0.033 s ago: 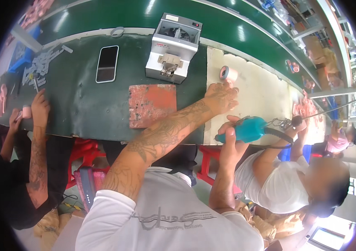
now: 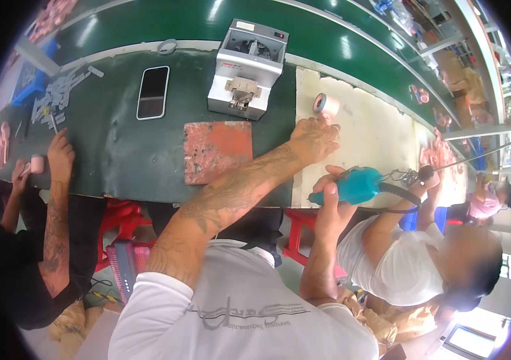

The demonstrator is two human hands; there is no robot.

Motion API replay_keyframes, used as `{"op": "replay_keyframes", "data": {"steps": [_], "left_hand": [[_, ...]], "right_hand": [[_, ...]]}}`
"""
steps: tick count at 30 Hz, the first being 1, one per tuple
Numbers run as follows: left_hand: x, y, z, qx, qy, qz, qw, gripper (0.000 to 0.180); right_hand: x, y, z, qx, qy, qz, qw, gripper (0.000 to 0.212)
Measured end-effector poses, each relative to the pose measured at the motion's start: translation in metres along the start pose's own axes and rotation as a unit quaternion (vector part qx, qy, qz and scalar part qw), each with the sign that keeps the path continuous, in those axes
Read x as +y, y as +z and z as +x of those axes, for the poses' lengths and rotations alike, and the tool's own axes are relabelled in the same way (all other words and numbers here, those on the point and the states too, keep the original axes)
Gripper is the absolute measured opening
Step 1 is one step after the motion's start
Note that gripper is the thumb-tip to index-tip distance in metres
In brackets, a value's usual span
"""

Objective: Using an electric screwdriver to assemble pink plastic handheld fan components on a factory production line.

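My left hand (image 2: 315, 141) reaches across the bench with its fingers closed round the lower end of a pink barrel-shaped housing (image 2: 328, 107). The housing has a dark round end facing left; the part inside the hand is hidden. Wrapped in my right hand (image 2: 331, 207) is a teal electric screwdriver (image 2: 356, 186), lying sideways with its tip to the left and its black cord curving off to the right. A cream sheet (image 2: 375, 129) covers the bench under both hands. Left of my forearm lies a worn red square pad (image 2: 216, 150).
A grey screw feeder (image 2: 246, 72) stands behind the pad, with a phone (image 2: 153, 93) to its left. Small grey parts (image 2: 57, 96) lie near a blue bin (image 2: 27, 84). Co-workers sit on both sides; pink parts (image 2: 438, 153) are piled at right. A green conveyor (image 2: 165, 24) runs behind.
The pink housing has turned slightly in my left hand, and that hand has shifted a little to the left. My right hand and the screwdriver stay in place.
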State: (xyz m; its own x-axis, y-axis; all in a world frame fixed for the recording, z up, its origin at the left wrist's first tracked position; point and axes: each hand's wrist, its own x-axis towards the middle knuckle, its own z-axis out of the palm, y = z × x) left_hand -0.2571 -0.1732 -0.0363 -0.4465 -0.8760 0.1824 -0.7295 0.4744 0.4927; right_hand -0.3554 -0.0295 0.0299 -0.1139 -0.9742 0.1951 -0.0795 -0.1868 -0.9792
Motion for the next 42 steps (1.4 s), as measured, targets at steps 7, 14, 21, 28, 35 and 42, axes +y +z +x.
{"op": "replay_keyframes", "data": {"steps": [7,14,21,28,35,42], "left_hand": [[0.009,-0.087,-0.088,-0.076,-0.013,0.022,0.997,0.04],[-0.035,-0.103,-0.174,0.129,0.015,0.018,0.991,0.044],[-0.051,-0.101,-0.194,0.19,-0.043,-0.046,0.98,0.034],[-0.062,-0.102,-0.193,0.203,-0.022,-0.076,0.976,0.024],[-0.067,-0.101,-0.192,0.197,-0.022,-0.049,0.979,0.035],[-0.067,-0.096,-0.196,0.191,-0.04,-0.018,0.981,0.04]], "right_hand": [[0.005,-0.001,0.008,-0.011,0.019,0.038,0.999,0.043],[0.014,0.038,0.014,-0.145,0.023,0.094,0.985,0.052],[-0.006,0.074,0.02,-0.186,0.001,0.154,0.97,0.065],[-0.017,0.116,0.041,-0.152,-0.071,0.156,0.973,0.067],[-0.001,0.137,0.055,-0.13,-0.094,0.162,0.974,0.067],[-0.004,0.135,0.052,-0.141,-0.068,0.179,0.971,0.067]]}}
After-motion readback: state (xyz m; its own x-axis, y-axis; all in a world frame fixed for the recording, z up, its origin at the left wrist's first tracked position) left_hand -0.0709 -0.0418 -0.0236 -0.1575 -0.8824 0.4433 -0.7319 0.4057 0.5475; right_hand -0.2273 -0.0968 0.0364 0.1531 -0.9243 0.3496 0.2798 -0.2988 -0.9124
